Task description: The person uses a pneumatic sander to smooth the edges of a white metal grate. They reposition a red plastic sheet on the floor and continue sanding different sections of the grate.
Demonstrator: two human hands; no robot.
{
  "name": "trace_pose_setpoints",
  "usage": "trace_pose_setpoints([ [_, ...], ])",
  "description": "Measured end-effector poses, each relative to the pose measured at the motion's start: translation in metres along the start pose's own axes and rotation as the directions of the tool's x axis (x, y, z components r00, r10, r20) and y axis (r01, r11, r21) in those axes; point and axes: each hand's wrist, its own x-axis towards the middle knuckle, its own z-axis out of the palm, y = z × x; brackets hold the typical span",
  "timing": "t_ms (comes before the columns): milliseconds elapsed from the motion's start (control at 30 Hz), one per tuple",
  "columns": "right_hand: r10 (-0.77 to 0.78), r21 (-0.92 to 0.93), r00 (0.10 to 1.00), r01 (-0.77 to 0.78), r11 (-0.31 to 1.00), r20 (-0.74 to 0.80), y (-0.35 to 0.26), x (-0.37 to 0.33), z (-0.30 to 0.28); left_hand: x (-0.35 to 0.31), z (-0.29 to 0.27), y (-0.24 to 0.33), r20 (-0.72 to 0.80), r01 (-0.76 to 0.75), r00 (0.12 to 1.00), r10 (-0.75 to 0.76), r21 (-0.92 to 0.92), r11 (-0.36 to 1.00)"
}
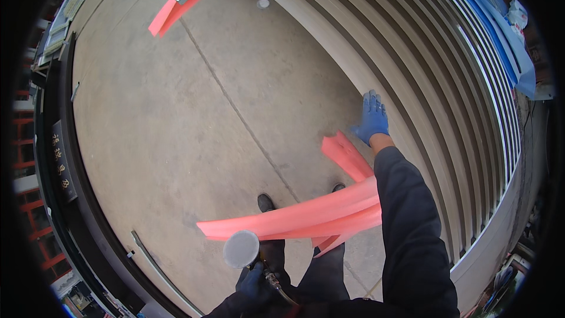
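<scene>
In my left hand (252, 280), gloved in dark blue, is an air sander with a hose fitting; its round grey sanding disc (241, 249) faces up, near my legs. My right hand (373, 119), in a blue glove with greyish fingertips, lies flat with fingers out against the nearest long grey-brown bar (406, 135). Several such bars run side by side along the right, bent by the lens. Beneath my right arm, a salmon-pink support (294, 215) crosses in front of my legs, and a pink leg (347, 156) sticks out beside the bar.
Another pink support (188, 0) stands under the bars' far end. A dark long frame (70, 141) borders the left side, with a thin metal strip (162, 274) on the concrete floor (176, 112). Blue sheeting (500, 29) and a white plastic bag (518, 15) lie beyond the bars.
</scene>
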Motion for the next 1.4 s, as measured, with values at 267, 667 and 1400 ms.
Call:
trace_pose_setpoints([
  [267, 0.190, 0.033, 0.973, -0.196, 0.980, 0.132, -0.041, 0.016, -0.021, -0.052, -0.048, 0.109, 0.170, -0.017, 0.985, 0.040, -0.136, 0.991],
  [667, 0.372, 0.115, 0.925, -0.363, 0.925, -0.076, -0.081, 0.040, 0.000, -0.019, 0.020, 0.233, 0.193, 0.004, 0.981, 0.020, -0.123, 0.992],
  [1400, 0.454, 0.320, 0.828, -0.354, 0.879, -0.328, -0.213, 0.252, -0.064, 0.115, 0.325, 0.480, 0.117, 0.003, 0.991, -0.059, 0.433, 0.901],
])
